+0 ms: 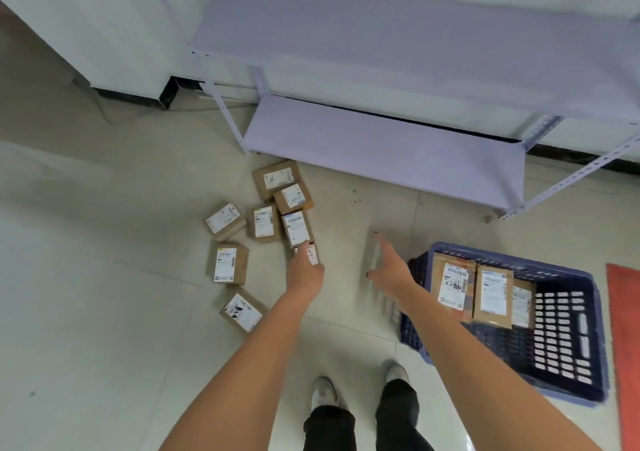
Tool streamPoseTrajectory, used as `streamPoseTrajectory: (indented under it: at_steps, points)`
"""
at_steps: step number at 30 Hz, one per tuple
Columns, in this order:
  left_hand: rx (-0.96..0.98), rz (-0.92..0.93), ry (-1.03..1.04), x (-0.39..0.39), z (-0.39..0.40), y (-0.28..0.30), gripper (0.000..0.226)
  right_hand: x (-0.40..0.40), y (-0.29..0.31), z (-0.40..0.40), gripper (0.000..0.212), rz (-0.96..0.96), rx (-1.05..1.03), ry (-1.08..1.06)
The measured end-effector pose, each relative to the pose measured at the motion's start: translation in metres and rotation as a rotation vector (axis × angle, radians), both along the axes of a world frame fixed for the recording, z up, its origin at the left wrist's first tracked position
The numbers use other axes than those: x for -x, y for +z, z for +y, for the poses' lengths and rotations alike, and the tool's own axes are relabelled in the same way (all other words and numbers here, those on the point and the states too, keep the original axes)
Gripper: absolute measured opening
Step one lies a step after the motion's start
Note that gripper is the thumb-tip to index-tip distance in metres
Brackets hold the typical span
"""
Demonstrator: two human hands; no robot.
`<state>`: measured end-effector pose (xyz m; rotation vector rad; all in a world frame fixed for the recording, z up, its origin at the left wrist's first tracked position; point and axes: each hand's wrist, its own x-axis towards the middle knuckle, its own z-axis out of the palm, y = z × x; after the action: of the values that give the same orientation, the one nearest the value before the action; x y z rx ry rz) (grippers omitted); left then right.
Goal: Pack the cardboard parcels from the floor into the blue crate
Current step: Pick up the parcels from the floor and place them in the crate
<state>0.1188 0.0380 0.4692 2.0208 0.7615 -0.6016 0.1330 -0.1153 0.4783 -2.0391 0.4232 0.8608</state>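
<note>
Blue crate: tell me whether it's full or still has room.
Still has room. The blue crate holds three parcels standing along its far left side; the rest of its mesh floor shows bare.

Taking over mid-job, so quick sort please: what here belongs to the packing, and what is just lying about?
Job:
- loose parcels on the floor
- small parcel that the left hand holds
- blue crate, three parcels inside
- right hand, open, holding nothing

Lying about:
- shelf rack
- red mat

head view — steeply down, floorward
</note>
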Motion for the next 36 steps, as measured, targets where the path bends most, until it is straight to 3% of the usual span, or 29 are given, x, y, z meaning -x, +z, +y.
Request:
streamPoseTrajectory:
  at_steps: [8, 15, 22, 29, 36]
  points:
    - [-0.042, 0.033, 0.030, -0.002, 0.044, -0.026, 0.043, -0.031, -0.033, 0.053, 0.079, 0.073, 0.009, 0.017]
    - [0.025, 0.028, 0.088, -0.029, 0.076, -0.086, 0.045, -0.058, -0.087, 0.098, 0.078, 0.094, 0.005, 0.028]
    - [0.040, 0.114, 0.051, -0.049, 0.122, -0.174, 0.057, -0.071, -0.176, 0.138, 0.077, 0.154, 0.022, -0.022]
    - [0.030, 0.138, 0.001, -0.052, 0.154, -0.278, 0.056, -0.075, -0.281, 0.162, 0.074, 0.184, 0.008, -0.038]
    - [0.092, 0.082, 0.088, -0.079, 0.155, -0.384, 0.052, -0.101, -0.390, 0.177, 0.071, 0.185, 0.004, -0.028]
